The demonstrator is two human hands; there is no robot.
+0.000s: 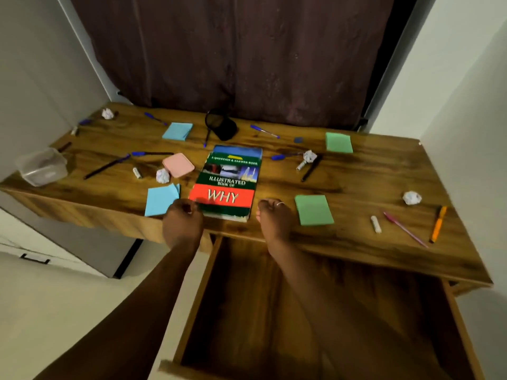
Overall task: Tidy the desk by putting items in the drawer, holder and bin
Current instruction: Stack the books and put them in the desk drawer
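A book titled "Illustrated Book of Why" (pixel 230 180) lies flat in the middle of the wooden desk (pixel 356 176). My left hand (pixel 182 223) hovers at its near left corner, fingers curled, holding nothing I can see. My right hand (pixel 274 216) is just right of the book's near edge, fingers curled too. Under both arms the drawer (pixel 247 311) stands pulled out and looks bare inside. A black mesh pen holder (pixel 221 124) lies tipped over at the back. Sticky-note pads sit around: blue (pixel 160 200), pink (pixel 178 164), green (pixel 313 209).
Pens lie scattered: blue ones (pixel 264 131) at the back, a pink pen (pixel 404 229) and an orange pen (pixel 438 224) at the right. Crumpled paper balls (pixel 411 198) and small chalk-like sticks (pixel 375 224) dot the desk. A clear plastic tub (pixel 42 166) stands far left.
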